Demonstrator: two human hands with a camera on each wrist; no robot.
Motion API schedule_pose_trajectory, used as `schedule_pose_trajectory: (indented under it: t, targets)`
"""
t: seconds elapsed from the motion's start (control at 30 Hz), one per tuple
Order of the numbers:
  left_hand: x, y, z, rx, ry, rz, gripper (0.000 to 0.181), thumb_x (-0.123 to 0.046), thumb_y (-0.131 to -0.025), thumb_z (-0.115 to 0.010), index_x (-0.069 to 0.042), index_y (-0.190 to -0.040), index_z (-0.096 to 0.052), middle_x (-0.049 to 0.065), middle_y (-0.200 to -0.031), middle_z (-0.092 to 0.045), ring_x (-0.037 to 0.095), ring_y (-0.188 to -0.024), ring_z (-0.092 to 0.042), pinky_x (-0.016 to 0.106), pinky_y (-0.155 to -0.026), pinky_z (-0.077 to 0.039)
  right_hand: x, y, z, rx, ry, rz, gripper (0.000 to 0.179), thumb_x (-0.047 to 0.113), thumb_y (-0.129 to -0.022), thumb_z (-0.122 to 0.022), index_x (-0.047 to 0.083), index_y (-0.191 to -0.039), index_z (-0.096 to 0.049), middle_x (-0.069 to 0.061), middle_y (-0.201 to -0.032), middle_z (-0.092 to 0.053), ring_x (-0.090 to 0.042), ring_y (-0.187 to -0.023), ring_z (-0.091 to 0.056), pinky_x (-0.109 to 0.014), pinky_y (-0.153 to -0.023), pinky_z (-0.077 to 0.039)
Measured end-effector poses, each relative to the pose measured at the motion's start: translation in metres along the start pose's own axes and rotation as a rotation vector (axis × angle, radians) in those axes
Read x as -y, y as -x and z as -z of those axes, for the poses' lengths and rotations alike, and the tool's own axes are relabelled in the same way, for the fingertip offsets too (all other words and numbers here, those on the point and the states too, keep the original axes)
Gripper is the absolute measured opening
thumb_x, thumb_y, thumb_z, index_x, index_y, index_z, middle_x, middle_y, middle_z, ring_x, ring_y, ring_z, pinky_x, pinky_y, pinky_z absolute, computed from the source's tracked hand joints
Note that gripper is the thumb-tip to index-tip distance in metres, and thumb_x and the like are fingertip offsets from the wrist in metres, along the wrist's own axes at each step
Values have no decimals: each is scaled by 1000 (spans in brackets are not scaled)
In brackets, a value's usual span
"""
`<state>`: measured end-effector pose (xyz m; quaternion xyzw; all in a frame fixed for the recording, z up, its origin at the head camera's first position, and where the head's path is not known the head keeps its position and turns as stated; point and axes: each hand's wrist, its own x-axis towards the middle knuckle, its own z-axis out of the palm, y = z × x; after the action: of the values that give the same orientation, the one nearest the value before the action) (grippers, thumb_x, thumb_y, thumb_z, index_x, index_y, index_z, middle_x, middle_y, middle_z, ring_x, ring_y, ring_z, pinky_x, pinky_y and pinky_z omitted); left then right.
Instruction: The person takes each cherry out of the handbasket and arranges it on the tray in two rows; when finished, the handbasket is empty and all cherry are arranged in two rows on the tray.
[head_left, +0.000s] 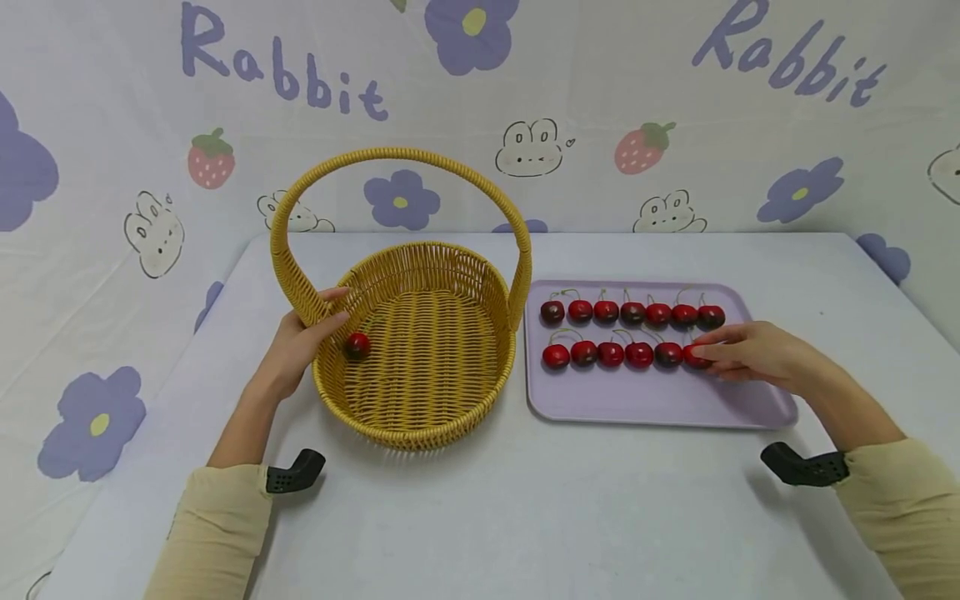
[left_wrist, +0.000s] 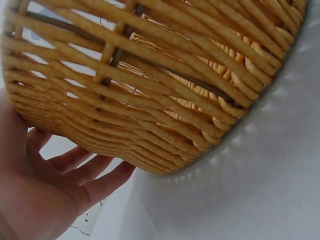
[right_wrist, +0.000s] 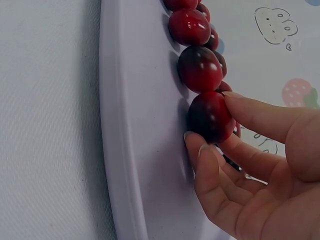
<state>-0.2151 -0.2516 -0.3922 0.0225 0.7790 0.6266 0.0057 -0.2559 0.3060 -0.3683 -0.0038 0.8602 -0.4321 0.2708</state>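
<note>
At the left side of the yellow wicker basket, my left hand holds the rim by the foot of the tall handle. The left wrist view shows that hand's fingers against the outer weave. Inside the basket, near that hand, lies one dark red cherry. My right hand pinches the rightmost cherry of the front row between thumb and fingertips. This cherry is still low over the lilac tray; whether it touches the tray cannot be seen.
Behind the front row, a back row of several stemmed cherries lies on the tray. The tray stands just right of the basket on a white-covered table. A printed cloth hangs behind, and the basket's handle arches high.
</note>
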Motion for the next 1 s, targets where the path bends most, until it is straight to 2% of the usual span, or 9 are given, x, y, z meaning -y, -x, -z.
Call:
schedule_pose_trajectory:
  t: [0.2, 0.43, 1.0]
  targets:
    - [1, 0, 0, -6, 7, 5, 50, -22, -99, -52, -4, -143, -39, 19, -144, -37, 33, -131, -34, 53, -105, -25, 2, 0, -2, -17, 17, -26, 63, 34, -92, -64, -10, -133, -44, -2, -104, -63, -17, -87, -58, -27, -75, -51]
    - [0, 2, -1, -13, 11, 10, 49, -22, -99, -52, -6, -144, -39, 19, -145, -36, 33, -130, -36, 52, -106, -25, 4, 0, -2, -22, 8, -53, 64, 40, -92, -62, -8, -131, -43, 2, -100, -63, -14, -88, -57, -28, -76, -51]
    - [2, 0, -2, -12, 12, 4, 50, -24, -99, -52, -6, -144, -40, 19, -146, -35, 33, -131, -35, 53, -106, -25, -5, 5, 6, -32, 17, -31, 67, 41, -98, -50, -11, -137, -34, -12, -113, -57, -16, -94, -59, -34, -83, -51]
